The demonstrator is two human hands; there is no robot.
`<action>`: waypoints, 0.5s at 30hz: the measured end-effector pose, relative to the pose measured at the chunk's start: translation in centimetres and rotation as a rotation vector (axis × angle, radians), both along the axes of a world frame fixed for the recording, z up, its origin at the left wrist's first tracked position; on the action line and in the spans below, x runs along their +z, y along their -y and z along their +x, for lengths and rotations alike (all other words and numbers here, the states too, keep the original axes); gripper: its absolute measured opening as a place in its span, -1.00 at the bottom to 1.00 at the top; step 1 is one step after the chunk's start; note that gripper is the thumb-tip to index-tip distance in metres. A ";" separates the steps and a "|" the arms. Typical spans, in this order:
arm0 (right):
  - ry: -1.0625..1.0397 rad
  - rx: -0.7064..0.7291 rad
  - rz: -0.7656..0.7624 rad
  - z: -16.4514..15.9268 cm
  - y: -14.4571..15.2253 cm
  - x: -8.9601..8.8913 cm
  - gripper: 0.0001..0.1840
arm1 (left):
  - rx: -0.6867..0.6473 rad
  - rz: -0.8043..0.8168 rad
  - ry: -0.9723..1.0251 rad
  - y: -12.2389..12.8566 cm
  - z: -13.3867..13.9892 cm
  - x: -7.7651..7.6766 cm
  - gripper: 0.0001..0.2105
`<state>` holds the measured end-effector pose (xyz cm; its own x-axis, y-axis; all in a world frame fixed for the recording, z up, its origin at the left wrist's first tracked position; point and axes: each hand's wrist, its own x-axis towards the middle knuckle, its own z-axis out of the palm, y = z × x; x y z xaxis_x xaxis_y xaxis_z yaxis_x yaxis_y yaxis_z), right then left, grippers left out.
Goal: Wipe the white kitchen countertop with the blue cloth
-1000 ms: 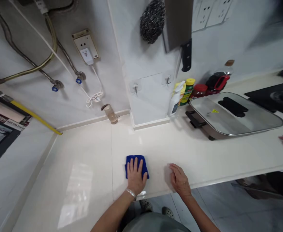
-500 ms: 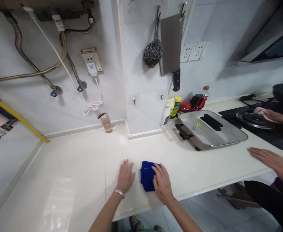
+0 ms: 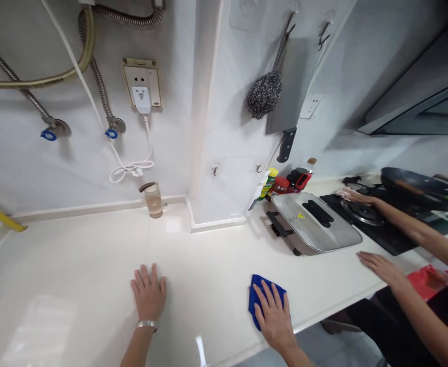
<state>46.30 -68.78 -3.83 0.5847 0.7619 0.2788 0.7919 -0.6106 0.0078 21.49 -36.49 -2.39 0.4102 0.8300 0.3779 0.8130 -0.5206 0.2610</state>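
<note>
A folded blue cloth [image 3: 255,295] lies on the white countertop, near its front edge. Spread flat over the cloth is my right hand [image 3: 275,313], fingers apart; part of the cloth is hidden under the palm. My left hand [image 3: 149,295], with a silver bracelet at the wrist, rests on the bare countertop [image 3: 204,275] to the left. Its fingers are stretched out and nothing is in them.
An electric pan [image 3: 334,237] with a glass lid stands right of the wall pillar. A tumbler [image 3: 154,201] stands by the back wall. At right, a co-worker's hand [image 3: 356,196] wipes near the stove with a cloth; their other hand [image 3: 379,267] rests on the counter. A cleaver [image 3: 291,81] hangs above.
My hands have moved apart: the left to the left along the countertop, the right to the right with the blue cloth beneath it. The co-worker's wiping hand has moved toward the stove's back edge.
</note>
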 end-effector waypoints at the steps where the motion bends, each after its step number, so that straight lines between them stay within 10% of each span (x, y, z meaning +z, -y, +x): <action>1: 0.001 -0.027 0.007 0.8 0.3 -0.3 -0.42 | -0.003 0.006 -0.001 0.1 0.0 0.2 -0.46; 15: -0.095 -0.164 0.050 13.2 -10.9 0.0 -0.38 | 0.021 -0.098 -0.023 0.2 0.6 1.3 -0.37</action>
